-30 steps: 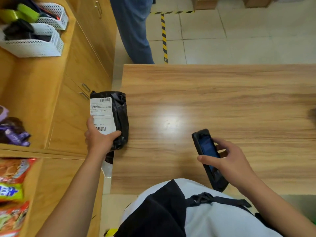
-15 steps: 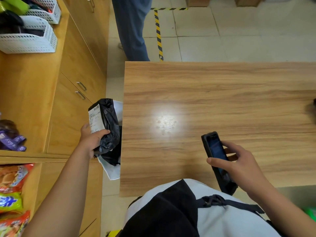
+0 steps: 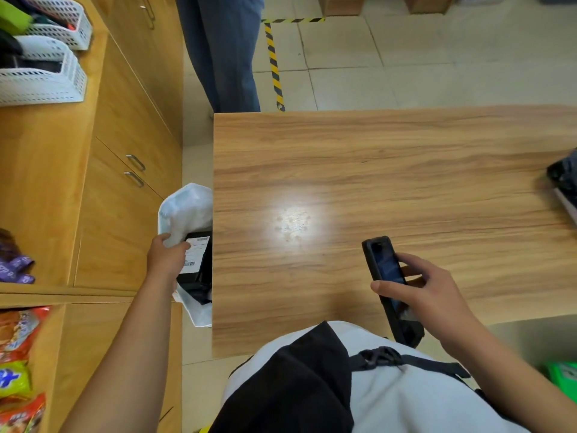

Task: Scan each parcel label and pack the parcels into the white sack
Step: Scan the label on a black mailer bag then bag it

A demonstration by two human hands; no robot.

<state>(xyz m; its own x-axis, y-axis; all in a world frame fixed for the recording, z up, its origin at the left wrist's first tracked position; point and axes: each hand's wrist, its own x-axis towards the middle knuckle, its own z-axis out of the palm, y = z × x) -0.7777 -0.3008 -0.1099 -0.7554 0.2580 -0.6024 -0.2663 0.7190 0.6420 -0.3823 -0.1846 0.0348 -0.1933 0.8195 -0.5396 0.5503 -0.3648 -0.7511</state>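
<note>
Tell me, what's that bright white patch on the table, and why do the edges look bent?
Head view: the patch is glare from an overhead light on the glossy wooden table; the wide-angle lens bows the cabinet and table edges; the snack packets at the frame's left edge look soft and smeared.

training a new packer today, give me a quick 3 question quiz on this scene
1. True or false: the scanner lies flat on the table, untouched.
2. Where is the black parcel now?
A. mid-table
B. in the white sack's mouth, left of the table
C. in a basket
3. Fill in: the left hand is at the sack's ____.

Key:
1. False; the right hand holds it.
2. B
3. rim
</note>
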